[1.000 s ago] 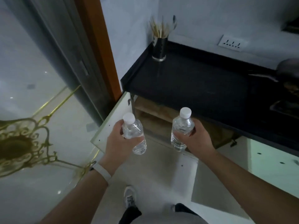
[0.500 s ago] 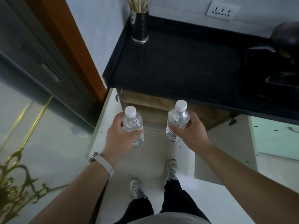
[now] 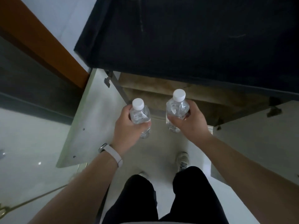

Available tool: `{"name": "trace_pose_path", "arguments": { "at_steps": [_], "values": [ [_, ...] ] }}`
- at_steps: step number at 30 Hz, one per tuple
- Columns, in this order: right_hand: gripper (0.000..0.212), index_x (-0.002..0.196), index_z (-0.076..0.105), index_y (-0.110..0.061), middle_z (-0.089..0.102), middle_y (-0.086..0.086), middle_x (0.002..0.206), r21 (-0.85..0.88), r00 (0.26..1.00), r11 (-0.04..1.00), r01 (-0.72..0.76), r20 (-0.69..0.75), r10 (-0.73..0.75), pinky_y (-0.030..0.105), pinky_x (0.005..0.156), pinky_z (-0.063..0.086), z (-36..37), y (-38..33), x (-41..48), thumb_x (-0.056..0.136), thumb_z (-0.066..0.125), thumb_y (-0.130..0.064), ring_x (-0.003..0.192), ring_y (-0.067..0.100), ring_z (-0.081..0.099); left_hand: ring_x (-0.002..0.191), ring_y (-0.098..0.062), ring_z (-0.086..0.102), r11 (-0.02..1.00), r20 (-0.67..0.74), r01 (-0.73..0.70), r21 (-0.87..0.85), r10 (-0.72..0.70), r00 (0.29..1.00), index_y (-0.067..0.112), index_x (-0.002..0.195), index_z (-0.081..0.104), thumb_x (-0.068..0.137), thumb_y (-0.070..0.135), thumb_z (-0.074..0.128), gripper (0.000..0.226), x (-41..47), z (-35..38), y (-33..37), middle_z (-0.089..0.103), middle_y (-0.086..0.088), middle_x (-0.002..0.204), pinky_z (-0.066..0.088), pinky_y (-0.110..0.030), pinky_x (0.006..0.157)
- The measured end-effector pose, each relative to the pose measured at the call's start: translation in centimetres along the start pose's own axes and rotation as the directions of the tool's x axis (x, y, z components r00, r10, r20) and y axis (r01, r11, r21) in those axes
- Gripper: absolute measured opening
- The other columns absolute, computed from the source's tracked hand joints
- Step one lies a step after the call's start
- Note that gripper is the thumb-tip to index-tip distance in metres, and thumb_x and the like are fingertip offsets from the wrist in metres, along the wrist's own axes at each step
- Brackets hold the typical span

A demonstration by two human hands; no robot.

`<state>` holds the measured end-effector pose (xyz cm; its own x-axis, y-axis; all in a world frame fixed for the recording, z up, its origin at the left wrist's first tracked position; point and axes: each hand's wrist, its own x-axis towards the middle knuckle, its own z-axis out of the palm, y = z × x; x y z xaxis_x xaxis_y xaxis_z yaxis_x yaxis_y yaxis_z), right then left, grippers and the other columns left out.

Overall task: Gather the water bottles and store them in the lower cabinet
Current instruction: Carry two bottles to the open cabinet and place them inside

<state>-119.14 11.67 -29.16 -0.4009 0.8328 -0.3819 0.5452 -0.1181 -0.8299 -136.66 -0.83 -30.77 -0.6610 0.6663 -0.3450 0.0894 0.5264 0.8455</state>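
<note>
Two clear water bottles with white caps stand upright in my hands. My left hand (image 3: 127, 126) is wrapped around the left bottle (image 3: 140, 115), a white band on that wrist. My right hand (image 3: 187, 125) grips the right bottle (image 3: 177, 109). Both bottles hover just in front of the open lower cabinet (image 3: 161, 94), whose wooden inside shows under the black countertop (image 3: 186, 34). The cabinet's depth is hidden by the counter edge.
The left cabinet door (image 3: 90, 117) swings out beside my left hand. The right door (image 3: 262, 139) stands open at the right. An orange door frame (image 3: 43, 41) rises at the left. My legs and shoes (image 3: 182, 160) are below on the pale floor.
The view has tilted down and closer to the cabinet. Both hands with their bottles have moved nearer to the cabinet opening. The utensil holder and socket have left the view.
</note>
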Motion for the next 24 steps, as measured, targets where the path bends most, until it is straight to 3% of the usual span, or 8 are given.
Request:
{"name": "trace_pose_path", "arguments": {
  "at_steps": [3, 5, 10, 16, 24],
  "values": [
    [0.056, 0.116, 0.046, -0.041, 0.062, -0.021, 0.102, 0.005, 0.999, 0.999, 0.039, -0.004, -0.039, 0.008, 0.060, 0.045, 1.0, 3.7, 3.3, 0.075, 0.084, -0.034, 0.086, -0.010, 0.060, 0.106, -0.010, 0.066, 1.000, -0.009, -0.029, -0.012, 0.029, 1.000, 0.031, 0.132, 0.055, 0.069, 0.024, 0.093, 0.074, 3.0, 3.1, -3.6, 0.068, 0.016, 0.116, 0.055, -0.035, 0.093],
    [0.056, 0.116, 0.047, -0.040, 0.062, -0.020, 0.104, -0.004, 0.996, 0.997, 0.081, -0.028, -0.081, 0.012, 0.071, 0.046, 1.8, 6.2, 5.5, 0.074, 0.084, -0.036, 0.091, -0.006, 0.061, 0.106, -0.012, 0.067, 0.998, -0.016, -0.053, -0.025, 0.052, 0.998, 0.030, 0.130, 0.055, 0.068, 0.024, 0.093, 0.073, 5.0, 5.1, -6.1, 0.068, 0.014, 0.115, 0.056, -0.037, 0.094],
    [0.056, 0.114, 0.052, -0.037, 0.066, -0.017, 0.103, 0.003, 0.982, 0.986, 0.165, -0.095, -0.164, 0.032, 0.087, 0.056, 3.4, 11.8, 10.8, 0.069, 0.086, -0.036, 0.094, 0.000, 0.064, 0.100, -0.005, 0.068, 0.992, -0.056, -0.106, -0.071, 0.102, 0.993, 0.028, 0.133, 0.056, 0.068, 0.023, 0.094, 0.075, 10.4, 8.9, -11.1, 0.070, 0.015, 0.112, 0.054, -0.025, 0.084],
    [0.051, 0.112, 0.053, -0.035, 0.066, -0.016, 0.102, 0.052, 0.952, 0.955, 0.291, -0.113, -0.284, 0.024, 0.081, 0.053, 4.8, 15.9, 15.0, 0.072, 0.085, -0.037, 0.092, -0.002, 0.064, 0.105, -0.011, 0.069, 0.978, -0.120, -0.194, -0.082, 0.183, 0.976, 0.034, 0.128, 0.057, 0.066, 0.028, 0.094, 0.073, 16.0, 12.0, -16.1, 0.070, 0.015, 0.113, 0.056, -0.045, 0.096],
    [0.046, 0.108, 0.049, -0.039, 0.063, -0.018, 0.100, 0.087, 0.894, 0.896, 0.435, -0.162, -0.418, 0.015, 0.074, 0.046, 5.5, 15.5, 17.8, 0.076, 0.082, -0.032, 0.088, -0.006, 0.061, 0.110, -0.010, 0.064, 0.950, -0.176, -0.299, -0.087, 0.280, 0.944, 0.036, 0.130, 0.055, 0.074, 0.024, 0.089, 0.066, 18.1, 11.1, -15.3, 0.066, 0.016, 0.119, 0.054, -0.044, 0.099]
  ]
}}
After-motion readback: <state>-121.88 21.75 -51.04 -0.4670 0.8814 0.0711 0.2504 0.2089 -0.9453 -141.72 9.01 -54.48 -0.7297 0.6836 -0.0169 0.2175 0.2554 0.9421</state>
